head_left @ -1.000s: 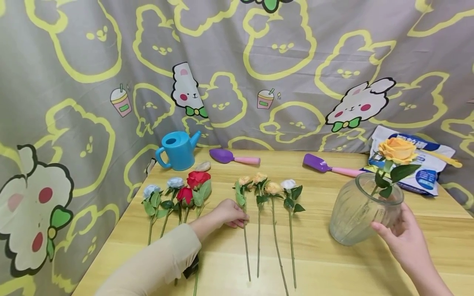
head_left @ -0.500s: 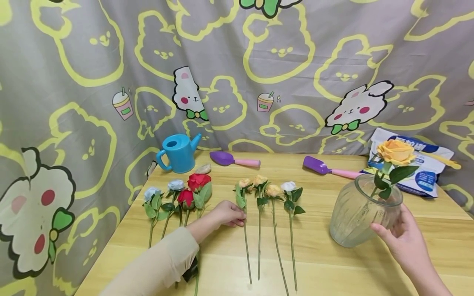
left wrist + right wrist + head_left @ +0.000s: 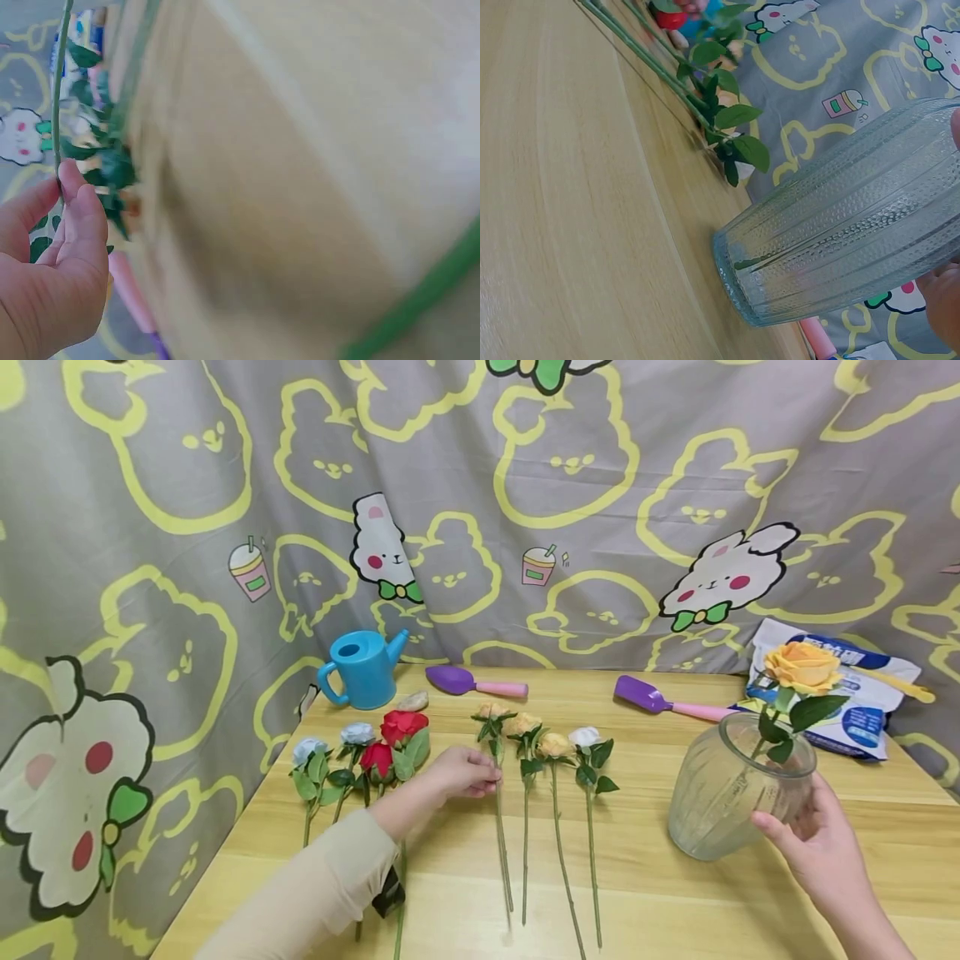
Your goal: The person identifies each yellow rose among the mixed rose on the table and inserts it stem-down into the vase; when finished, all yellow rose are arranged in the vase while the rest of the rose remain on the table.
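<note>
My left hand point(image 3: 467, 772) pinches the green stem point(image 3: 57, 97) of a pale orange artificial rose point(image 3: 494, 711), the leftmost of the middle row. In the left wrist view thumb and fingertips meet on that stem. To its right lie two more pale orange roses point(image 3: 555, 744) and a white rose point(image 3: 585, 737). My right hand point(image 3: 821, 852) grips the ribbed glass vase point(image 3: 708, 802) by its right side. The vase leans, and one larger orange rose point(image 3: 804, 667) stands in it. Through the glass in the right wrist view, the rose's stem end point(image 3: 750, 262) shows near the base.
Left of my left hand lie red roses point(image 3: 403, 727) and light blue roses point(image 3: 309, 750). Behind them are a blue watering can point(image 3: 363, 672), a stone point(image 3: 412, 700) and purple trowels point(image 3: 450, 680) with pink handles. A white-and-blue bag point(image 3: 862, 727) sits behind the vase; a patterned curtain hangs beyond.
My left hand has risen slightly, and the pinched rose has moved up and away with it, its stem end shifting too. The right hand and vase stay where they were.
</note>
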{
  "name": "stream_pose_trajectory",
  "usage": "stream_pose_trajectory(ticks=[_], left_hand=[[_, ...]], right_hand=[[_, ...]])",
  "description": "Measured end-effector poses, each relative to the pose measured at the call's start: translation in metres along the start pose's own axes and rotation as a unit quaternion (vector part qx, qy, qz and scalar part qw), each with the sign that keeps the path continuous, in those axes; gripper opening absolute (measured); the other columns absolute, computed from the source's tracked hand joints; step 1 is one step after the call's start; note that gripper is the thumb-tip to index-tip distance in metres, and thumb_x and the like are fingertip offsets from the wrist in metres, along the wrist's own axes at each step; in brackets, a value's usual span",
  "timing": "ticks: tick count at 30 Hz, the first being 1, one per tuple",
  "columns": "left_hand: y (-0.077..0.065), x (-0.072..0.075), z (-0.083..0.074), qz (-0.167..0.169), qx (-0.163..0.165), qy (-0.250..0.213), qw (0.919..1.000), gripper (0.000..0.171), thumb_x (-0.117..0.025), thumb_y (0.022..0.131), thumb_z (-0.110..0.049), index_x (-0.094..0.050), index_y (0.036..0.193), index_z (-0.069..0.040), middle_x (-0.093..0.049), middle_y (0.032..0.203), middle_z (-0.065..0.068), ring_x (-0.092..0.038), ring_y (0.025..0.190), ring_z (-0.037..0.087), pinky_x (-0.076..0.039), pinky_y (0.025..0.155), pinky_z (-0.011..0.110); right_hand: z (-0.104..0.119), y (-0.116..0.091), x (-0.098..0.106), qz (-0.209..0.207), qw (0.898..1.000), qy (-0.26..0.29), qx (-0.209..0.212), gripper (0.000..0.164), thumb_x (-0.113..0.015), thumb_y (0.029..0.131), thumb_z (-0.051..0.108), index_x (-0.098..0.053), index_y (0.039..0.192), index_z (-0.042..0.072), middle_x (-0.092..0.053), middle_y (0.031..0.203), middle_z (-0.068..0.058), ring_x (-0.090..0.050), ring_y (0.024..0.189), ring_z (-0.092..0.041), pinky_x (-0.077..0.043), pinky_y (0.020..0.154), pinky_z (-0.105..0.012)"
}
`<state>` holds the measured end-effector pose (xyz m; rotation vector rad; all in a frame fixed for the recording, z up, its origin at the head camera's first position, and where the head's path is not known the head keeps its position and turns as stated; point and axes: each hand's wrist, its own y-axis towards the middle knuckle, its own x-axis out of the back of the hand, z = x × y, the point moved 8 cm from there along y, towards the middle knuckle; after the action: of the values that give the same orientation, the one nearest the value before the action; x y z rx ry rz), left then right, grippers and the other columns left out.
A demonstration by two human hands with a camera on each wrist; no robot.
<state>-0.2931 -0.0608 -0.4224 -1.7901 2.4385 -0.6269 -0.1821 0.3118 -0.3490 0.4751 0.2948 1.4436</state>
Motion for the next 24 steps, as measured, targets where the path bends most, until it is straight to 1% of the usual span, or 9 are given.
stream_pose_trajectory(ticks=[3, 6, 10, 12, 15, 18, 20, 22, 24], left_hand=[[-0.002, -0.002, -0.024, 0.002, -0.023, -0.004, 0.9997, 0.014, -0.063, 0.083, -0.005, -0.062, 0.093, 0.004, -0.065, 0.082, 0.013, -0.061, 0.066, 0.014, -0.052, 0.073, 0.035], [-0.007, -0.004, -0.052, -0.002, -0.056, 0.006, 0.9984, 0.014, -0.063, 0.083, -0.006, -0.062, 0.093, 0.003, -0.065, 0.085, 0.015, -0.063, 0.071, 0.018, -0.052, 0.073, 0.034], [-0.014, -0.004, -0.089, -0.010, -0.102, 0.003, 0.9948, 0.012, -0.063, 0.083, -0.006, -0.062, 0.091, 0.003, -0.066, 0.083, 0.013, -0.063, 0.075, 0.022, -0.053, 0.068, 0.030], [-0.018, -0.004, -0.107, -0.014, -0.121, -0.011, 0.9925, 0.012, -0.064, 0.083, -0.005, -0.062, 0.091, 0.003, -0.066, 0.082, 0.011, -0.063, 0.076, 0.022, -0.053, 0.069, 0.030], [-0.026, -0.008, -0.137, -0.017, -0.153, -0.015, 0.9880, 0.015, -0.064, 0.083, -0.007, -0.062, 0.095, 0.002, -0.067, 0.086, 0.011, -0.064, 0.077, 0.021, -0.053, 0.071, 0.030], [-0.036, -0.012, -0.167, -0.022, -0.181, -0.015, 0.9832, 0.017, -0.064, 0.084, -0.011, -0.061, 0.097, 0.000, -0.067, 0.089, 0.011, -0.064, 0.078, 0.020, -0.053, 0.068, 0.028], [-0.043, -0.016, -0.186, -0.023, -0.207, -0.027, 0.9778, 0.017, -0.064, 0.084, -0.011, -0.061, 0.097, -0.001, -0.067, 0.091, 0.011, -0.064, 0.078, 0.018, -0.053, 0.068, 0.027], [-0.048, -0.021, -0.204, -0.025, -0.233, -0.044, 0.9711, 0.018, -0.064, 0.084, -0.011, -0.061, 0.098, -0.001, -0.067, 0.091, 0.011, -0.064, 0.079, 0.018, -0.052, 0.068, 0.027], [-0.053, -0.027, -0.221, -0.022, -0.265, -0.067, 0.9616, 0.020, -0.064, 0.084, -0.010, -0.061, 0.100, 0.000, -0.067, 0.092, 0.011, -0.064, 0.080, 0.017, -0.052, 0.070, 0.026]], right_hand=[[0.001, 0.000, 0.001, -0.003, 1.000, 0.003, 0.002, 0.072, -0.052, 0.079, -0.022, -0.027, 0.140, 0.007, -0.044, 0.127, 0.004, -0.042, 0.113, 0.001, -0.035, 0.085, -0.005], [0.000, 0.000, 0.001, -0.003, 1.000, 0.003, 0.001, 0.072, -0.052, 0.078, -0.022, -0.026, 0.140, 0.007, -0.044, 0.127, 0.005, -0.042, 0.113, 0.002, -0.035, 0.085, -0.005], [-0.001, -0.001, 0.001, -0.004, 1.000, -0.019, -0.007, 0.073, -0.053, 0.080, -0.020, -0.025, 0.141, 0.009, -0.041, 0.129, 0.005, -0.039, 0.116, 0.002, -0.034, 0.086, -0.005], [-0.001, -0.001, 0.001, -0.004, 0.999, -0.030, -0.009, 0.074, -0.053, 0.080, -0.019, -0.024, 0.141, 0.010, -0.039, 0.130, 0.005, -0.038, 0.117, 0.002, -0.033, 0.086, -0.004], [-0.001, -0.001, 0.000, -0.003, 1.000, -0.029, -0.007, 0.074, -0.054, 0.080, -0.019, -0.024, 0.141, 0.010, -0.039, 0.130, 0.005, -0.038, 0.117, 0.002, -0.033, 0.087, -0.005], [0.000, -0.001, 0.000, -0.003, 1.000, -0.024, -0.001, 0.074, -0.054, 0.079, -0.019, -0.024, 0.141, 0.009, -0.040, 0.129, 0.005, -0.038, 0.117, 0.001, -0.033, 0.087, -0.005], [0.001, -0.001, 0.000, -0.003, 1.000, -0.018, 0.002, 0.074, -0.054, 0.079, -0.020, -0.024, 0.141, 0.008, -0.040, 0.129, 0.005, -0.039, 0.117, 0.001, -0.033, 0.087, -0.005], [0.002, -0.001, 0.000, -0.005, 1.000, -0.014, 0.004, 0.074, -0.054, 0.079, -0.020, -0.024, 0.140, 0.007, -0.040, 0.129, 0.004, -0.038, 0.117, 0.000, -0.033, 0.088, -0.006], [0.002, -0.001, 0.001, -0.005, 1.000, -0.007, 0.006, 0.074, -0.054, 0.079, -0.020, -0.024, 0.140, 0.007, -0.039, 0.130, 0.004, -0.037, 0.118, 0.000, -0.032, 0.089, -0.006]])
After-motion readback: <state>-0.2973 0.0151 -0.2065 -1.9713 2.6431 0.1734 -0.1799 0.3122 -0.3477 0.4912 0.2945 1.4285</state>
